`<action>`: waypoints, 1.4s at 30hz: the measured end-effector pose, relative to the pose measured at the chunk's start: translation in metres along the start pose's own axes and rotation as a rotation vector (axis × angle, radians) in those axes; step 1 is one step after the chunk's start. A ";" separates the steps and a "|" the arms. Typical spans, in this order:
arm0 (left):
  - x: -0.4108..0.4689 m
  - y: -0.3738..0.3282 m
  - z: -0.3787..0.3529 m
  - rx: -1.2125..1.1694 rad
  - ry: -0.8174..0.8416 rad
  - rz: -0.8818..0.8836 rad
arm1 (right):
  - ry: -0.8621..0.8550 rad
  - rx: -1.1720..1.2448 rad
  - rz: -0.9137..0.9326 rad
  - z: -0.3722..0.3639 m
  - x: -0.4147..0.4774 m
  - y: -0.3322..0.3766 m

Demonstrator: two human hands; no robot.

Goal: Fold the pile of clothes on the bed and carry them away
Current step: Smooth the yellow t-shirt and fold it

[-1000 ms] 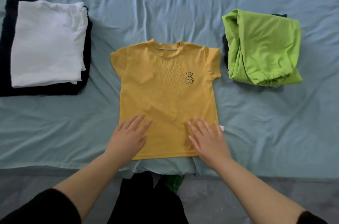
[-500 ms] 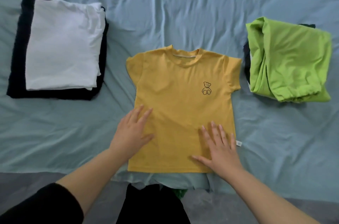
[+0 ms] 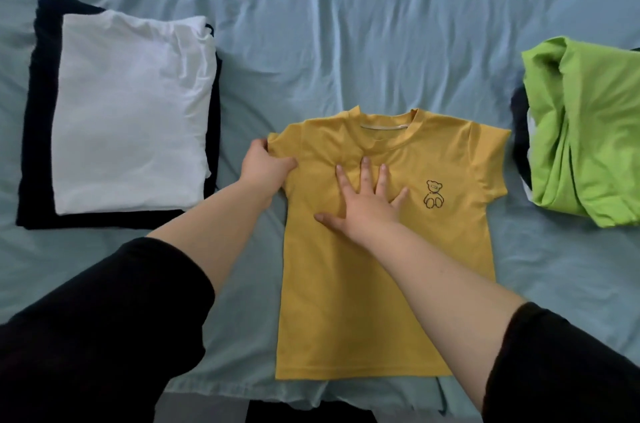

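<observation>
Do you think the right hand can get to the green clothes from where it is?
Probably yes. The right hand lies flat on the yellow T-shirt and holds nothing, and only that shirt and bare sheet lie between it and the green clothes.

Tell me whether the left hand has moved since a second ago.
Yes. Against the shirt, the left hand went from hem up to sleeve, gripping it.

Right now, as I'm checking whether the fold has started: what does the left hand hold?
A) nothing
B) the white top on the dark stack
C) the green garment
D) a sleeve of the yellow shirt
D: the left hand grips the sleeve edge of the yellow shirt, while the right hand presses flat on its chest.
</observation>
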State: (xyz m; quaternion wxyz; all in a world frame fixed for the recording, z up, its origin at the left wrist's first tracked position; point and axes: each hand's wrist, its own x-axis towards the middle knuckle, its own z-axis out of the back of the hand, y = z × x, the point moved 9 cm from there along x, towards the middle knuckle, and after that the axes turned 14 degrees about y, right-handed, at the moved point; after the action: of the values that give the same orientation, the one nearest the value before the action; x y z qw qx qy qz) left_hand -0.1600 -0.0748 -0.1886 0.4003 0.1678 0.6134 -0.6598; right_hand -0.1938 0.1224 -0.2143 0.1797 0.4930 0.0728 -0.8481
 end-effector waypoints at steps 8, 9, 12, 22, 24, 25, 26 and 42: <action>0.002 -0.017 0.008 0.319 0.158 -0.066 | 0.024 -0.039 -0.020 0.002 0.000 0.001; 0.002 -0.024 0.014 0.409 0.105 -0.115 | 0.022 -0.042 -0.022 0.002 0.000 0.001; -0.004 -0.041 0.024 0.499 -0.008 -0.264 | 0.019 -0.040 -0.028 0.002 0.000 0.001; 0.010 -0.038 0.048 0.568 -0.129 -0.145 | 0.005 -0.064 -0.038 -0.001 0.005 0.001; 0.013 -0.025 0.058 0.475 -0.115 -0.051 | 0.005 -0.071 -0.034 -0.002 0.005 0.000; 0.012 -0.018 0.058 0.432 -0.095 -0.005 | 0.005 -0.073 -0.032 -0.002 0.004 0.000; 0.009 -0.013 0.056 0.420 -0.074 0.031 | 0.004 -0.073 -0.031 -0.002 0.004 0.000; -0.041 0.000 0.016 0.695 -0.198 -0.067 | -0.052 0.018 0.057 -0.004 -0.002 0.000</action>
State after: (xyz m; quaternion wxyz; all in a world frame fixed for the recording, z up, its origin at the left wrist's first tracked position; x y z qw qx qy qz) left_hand -0.1301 -0.0770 -0.1560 0.3549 0.2088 0.3157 -0.8549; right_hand -0.1890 0.1240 -0.2144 0.2010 0.4741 0.0466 -0.8560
